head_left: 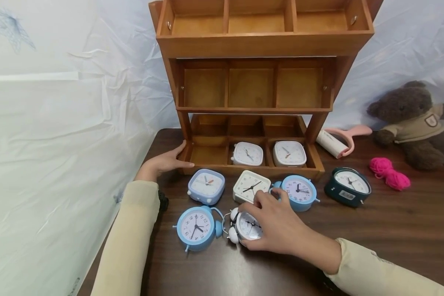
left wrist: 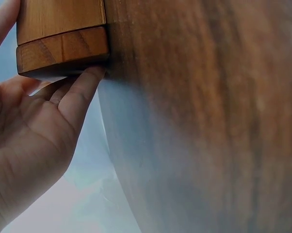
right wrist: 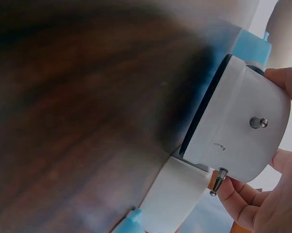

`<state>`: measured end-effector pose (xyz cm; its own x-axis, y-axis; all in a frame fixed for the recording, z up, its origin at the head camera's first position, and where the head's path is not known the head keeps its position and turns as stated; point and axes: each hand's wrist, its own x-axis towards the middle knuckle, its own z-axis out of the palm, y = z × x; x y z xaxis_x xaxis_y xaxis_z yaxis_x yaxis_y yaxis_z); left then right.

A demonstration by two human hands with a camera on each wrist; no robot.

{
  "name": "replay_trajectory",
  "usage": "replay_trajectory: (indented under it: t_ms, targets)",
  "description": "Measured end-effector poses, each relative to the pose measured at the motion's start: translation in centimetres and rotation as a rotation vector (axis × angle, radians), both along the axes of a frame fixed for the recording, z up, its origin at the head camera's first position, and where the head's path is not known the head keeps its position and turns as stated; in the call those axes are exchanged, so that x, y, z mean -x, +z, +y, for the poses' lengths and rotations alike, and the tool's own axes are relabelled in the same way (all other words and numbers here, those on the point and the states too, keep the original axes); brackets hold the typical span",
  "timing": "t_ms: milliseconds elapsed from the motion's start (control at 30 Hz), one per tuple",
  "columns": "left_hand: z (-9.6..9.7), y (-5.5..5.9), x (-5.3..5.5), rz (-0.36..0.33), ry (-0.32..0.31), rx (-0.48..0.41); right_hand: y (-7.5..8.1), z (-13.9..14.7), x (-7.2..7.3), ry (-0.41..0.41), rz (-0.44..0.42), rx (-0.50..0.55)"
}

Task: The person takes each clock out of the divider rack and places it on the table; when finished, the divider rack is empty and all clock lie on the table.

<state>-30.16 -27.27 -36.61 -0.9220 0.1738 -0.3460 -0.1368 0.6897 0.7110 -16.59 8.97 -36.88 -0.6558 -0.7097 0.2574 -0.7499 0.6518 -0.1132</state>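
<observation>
My right hand grips a round white twin-bell alarm clock by its rim, thumb on the near side and fingers on the far side. In the right wrist view, the clock's white casing stands slightly tilted beside the fingers, with small metal feet showing. My left hand holds the lower left corner of the wooden shelf, thumb along the front and fingers at the side. The shelf's corner sits between thumb and fingers in the left wrist view. A blue twin-bell clock lies left of the white one.
Behind the right hand lie a blue square clock, a cream square clock and another blue twin-bell clock. Two white clocks fill lower compartments. Rightward are a dark green clock, pink yarn, a lint roller and a teddy bear.
</observation>
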Motion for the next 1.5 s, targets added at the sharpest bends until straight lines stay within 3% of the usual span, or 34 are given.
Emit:
replay_trajectory:
  t_ms: [400,767,967,1100,1233,1500]
  targets:
    - [0.1,0.2,-0.1,-0.013,0.000,-0.019,-0.5,0.2,1.0,-0.057,-0.014,-0.021]
    - [0.2,0.3,-0.1,-0.016,0.010,-0.012,0.1,0.1,1.2,-0.067,-0.038,-0.071]
    - [0.3,0.3,-0.1,-0.016,0.007,-0.003,1.0,-0.2,2.0,-0.088,-0.038,-0.089]
    - [0.2,0.5,-0.2,-0.015,0.009,0.001,2.4,-0.8,3.7,-0.110,-0.047,-0.082]
    - [0.0,0.6,-0.3,-0.017,0.012,-0.008,3.7,-1.4,6.7,-0.148,-0.106,-0.105]
    - [0.3,0.5,-0.2,-0.018,0.013,-0.027,4.4,-2.7,12.4,-0.211,-0.267,-0.207]
